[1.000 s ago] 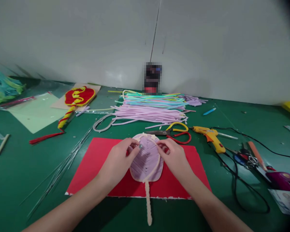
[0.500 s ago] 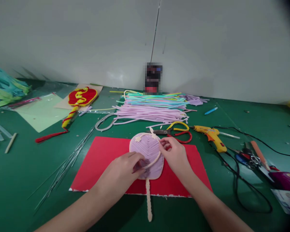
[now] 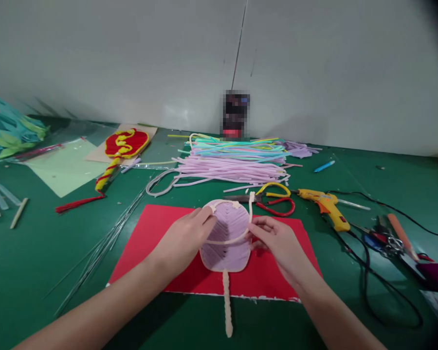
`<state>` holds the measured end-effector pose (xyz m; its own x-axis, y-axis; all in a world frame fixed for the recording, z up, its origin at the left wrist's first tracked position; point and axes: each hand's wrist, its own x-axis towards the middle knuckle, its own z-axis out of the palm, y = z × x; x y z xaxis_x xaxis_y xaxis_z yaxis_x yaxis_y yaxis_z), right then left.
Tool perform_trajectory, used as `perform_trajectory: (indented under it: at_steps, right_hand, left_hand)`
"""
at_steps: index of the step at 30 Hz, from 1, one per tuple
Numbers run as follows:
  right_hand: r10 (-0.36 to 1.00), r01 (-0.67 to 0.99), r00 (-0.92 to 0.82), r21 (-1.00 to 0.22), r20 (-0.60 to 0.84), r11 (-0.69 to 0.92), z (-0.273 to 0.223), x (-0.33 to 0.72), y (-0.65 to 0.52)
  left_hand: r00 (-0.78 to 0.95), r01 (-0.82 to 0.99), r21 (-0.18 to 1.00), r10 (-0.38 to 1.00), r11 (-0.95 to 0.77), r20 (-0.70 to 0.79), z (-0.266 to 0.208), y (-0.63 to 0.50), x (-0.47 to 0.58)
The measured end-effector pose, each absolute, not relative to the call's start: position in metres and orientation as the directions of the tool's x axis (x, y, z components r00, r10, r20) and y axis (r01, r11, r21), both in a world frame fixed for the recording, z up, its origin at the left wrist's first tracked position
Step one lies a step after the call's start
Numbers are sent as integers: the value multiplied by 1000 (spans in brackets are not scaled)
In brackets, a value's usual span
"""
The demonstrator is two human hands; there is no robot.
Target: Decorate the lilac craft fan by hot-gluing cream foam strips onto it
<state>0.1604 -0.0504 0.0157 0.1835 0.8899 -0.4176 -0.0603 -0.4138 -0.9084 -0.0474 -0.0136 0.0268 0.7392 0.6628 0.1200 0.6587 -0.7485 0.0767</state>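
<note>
A lilac fan [image 3: 226,256] with a cream edge and a twisted cream handle [image 3: 227,304] lies on a red board [image 3: 160,228]. Across its face curves a cream pipe cleaner [image 3: 228,241], held in a U shape. My left hand [image 3: 188,233] pinches its left end near the fan's upper left edge. On the fan's right side, my right hand [image 3: 277,243] grips the strip between thumb and fingers, and its free tip rises above that hand. Small cream flower shapes show near the top of the fan, partly behind my left fingers.
Behind the board lie scissors [image 3: 277,206] and a pile of pastel pipe cleaners [image 3: 229,167]. A yellow glue gun [image 3: 326,206] with a black cord is at right. Thin wires [image 3: 105,243] and a red-and-yellow fan [image 3: 127,144] lie to the left.
My left hand has moved up to the fan's upper left edge. My right hand has shifted slightly right and down, and the pipe cleaner now spans the fan in a wider curve.
</note>
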Motion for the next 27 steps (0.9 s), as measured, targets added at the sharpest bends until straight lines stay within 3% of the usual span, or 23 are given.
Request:
perform_trajectory:
  at_steps: [6,13,17,23,27]
  right_hand:
    - [838,-313,189,-841,-511,-442,16,158,-70]
    - [809,-483,157,-759,-566,-437,16,152,-87]
    - [794,-520,110,-715,-598,-467,18,147,-94]
    - [807,-486,173,-761,-565,-429,28,139,-99]
    - [829,-444,179,-795,-529,-412,23,138,-97]
  left_hand:
    - [694,651,-88,543,-754,473,23,-49,-47]
    - [727,641,-120,549,-758,412,21,-52,-47]
    - [755,593,-147,482,-792,445,15,-44,-48]
    - [803,488,-11,444,-873,398,12,-28,-49]
    - [810,481,16,451,-877,374,10,-25,-54]
